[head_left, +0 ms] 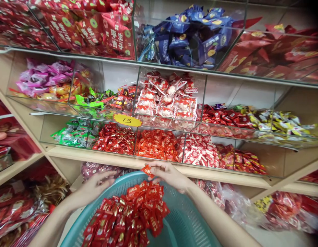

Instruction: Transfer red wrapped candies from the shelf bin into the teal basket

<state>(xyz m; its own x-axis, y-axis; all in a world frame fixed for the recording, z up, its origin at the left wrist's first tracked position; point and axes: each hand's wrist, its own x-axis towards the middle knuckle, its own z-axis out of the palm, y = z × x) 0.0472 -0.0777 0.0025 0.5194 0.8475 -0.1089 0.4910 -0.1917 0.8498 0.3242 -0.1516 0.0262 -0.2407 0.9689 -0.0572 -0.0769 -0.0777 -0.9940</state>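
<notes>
A teal plastic basket [184, 209] with perforated sides stands in front of me, holding a heap of small red wrapped candies [117, 219]. Over its far rim, my right hand [165, 174] pinches one red candy packet [148, 170] between the fingertips. My left hand [98, 185] is at the basket's far left rim with fingers stretched out and nothing seen in them. Whether it touches the rim I cannot tell. Just beyond the hands, the lowest shelf row has a clear bin of orange-red candies [157, 145] that look like the packet I hold.
Beside that bin are darker red candies [115, 139] and pink-and-white candies [201, 151]. A yellow price tag [127, 120] marked 15 hangs above. Higher shelves hold white-and-red packets [169, 99] and blue packets [192, 41]. Bagged goods [233, 202] lie under the wooden ledge [174, 168].
</notes>
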